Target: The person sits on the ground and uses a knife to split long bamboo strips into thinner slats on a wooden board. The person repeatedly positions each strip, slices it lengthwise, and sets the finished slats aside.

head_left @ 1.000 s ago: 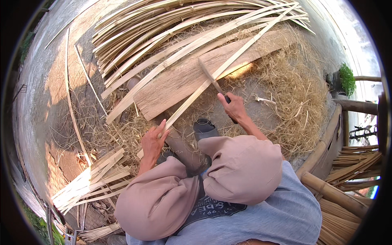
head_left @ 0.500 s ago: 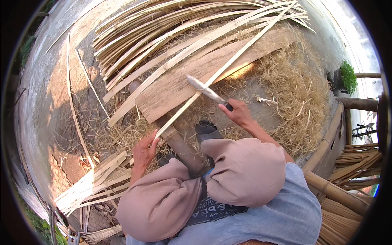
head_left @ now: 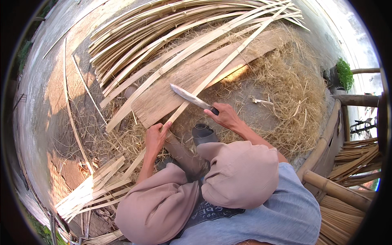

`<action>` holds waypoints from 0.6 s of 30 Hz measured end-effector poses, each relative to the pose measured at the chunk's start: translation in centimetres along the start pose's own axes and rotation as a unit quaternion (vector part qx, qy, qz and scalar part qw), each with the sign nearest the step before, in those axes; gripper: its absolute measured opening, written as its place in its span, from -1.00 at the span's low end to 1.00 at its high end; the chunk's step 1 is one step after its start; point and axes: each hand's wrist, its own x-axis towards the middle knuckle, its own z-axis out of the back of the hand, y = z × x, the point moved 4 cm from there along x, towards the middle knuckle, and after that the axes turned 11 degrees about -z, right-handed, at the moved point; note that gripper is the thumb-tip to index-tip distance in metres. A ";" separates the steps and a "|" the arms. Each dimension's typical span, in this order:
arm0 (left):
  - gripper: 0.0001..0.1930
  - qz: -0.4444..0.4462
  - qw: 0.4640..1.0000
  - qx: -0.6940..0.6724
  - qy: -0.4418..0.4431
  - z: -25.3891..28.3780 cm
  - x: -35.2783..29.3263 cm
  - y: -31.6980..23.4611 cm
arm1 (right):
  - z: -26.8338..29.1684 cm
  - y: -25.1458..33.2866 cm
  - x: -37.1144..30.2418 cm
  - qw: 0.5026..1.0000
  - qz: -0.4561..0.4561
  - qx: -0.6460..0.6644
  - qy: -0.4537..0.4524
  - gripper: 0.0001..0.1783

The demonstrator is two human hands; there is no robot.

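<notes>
My left hand [head_left: 156,138] is closed around the near part of a long pale bamboo strip [head_left: 226,62]. Beyond the hand the strip slants up to the right, across a wooden board [head_left: 161,100], to the far pile. Gripped by its dark handle in my right hand [head_left: 227,116] is a knife [head_left: 188,96]. Its blade lies across the strip, pointing up and left over the board. From this view I cannot tell how deep the edge sits against the strip.
Several bamboo strips [head_left: 134,45] form a wide pile beyond the board. Curly shavings [head_left: 281,102] cover the ground at right. More pale strips [head_left: 92,183] lie at lower left. A bamboo rail [head_left: 326,134] and a green plant [head_left: 345,74] stand at the right.
My left hand has moved up and right along with its hold on the strip. The knife and my right hand have shifted left and slightly down, nearer the left hand.
</notes>
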 end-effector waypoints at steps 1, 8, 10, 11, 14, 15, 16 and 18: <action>-0.39 0.033 0.999 -0.011 0.018 0.6 0.1 1.8 | 0.5 -0.9 0.3 1.000 0.015 -0.009 -0.003 -0.32; -0.48 0.109 0.985 -0.120 0.063 6.4 -7.5 11.2 | 15.1 -14.7 7.8 0.949 -0.256 0.040 -0.181 -0.27; -0.49 0.072 0.983 -0.155 0.060 4.6 -7.1 9.7 | 11.0 -11.0 7.6 0.971 -0.209 0.035 -0.108 -0.23; -0.49 0.058 0.983 -0.166 0.050 3.3 -6.0 7.8 | 7.5 -9.1 6.5 0.983 -0.156 0.023 -0.097 -0.23; -0.48 0.075 0.975 -0.192 0.081 1.5 -1.6 3.5 | 0.6 -1.5 0.5 0.997 -0.075 0.036 -0.005 -0.28; -0.47 0.094 0.969 -0.201 0.105 1.2 -1.1 2.8 | -0.4 -0.1 -1.1 0.997 -0.049 0.025 0.044 -0.28; -0.45 0.087 0.979 -0.161 0.090 1.7 -1.2 3.0 | -0.3 -0.3 -1.3 1.000 -0.007 0.005 0.024 -0.29; -0.42 0.075 0.992 -0.078 0.057 3.4 -2.2 4.2 | 0.6 -1.4 -1.9 0.996 0.080 -0.034 -0.014 -0.31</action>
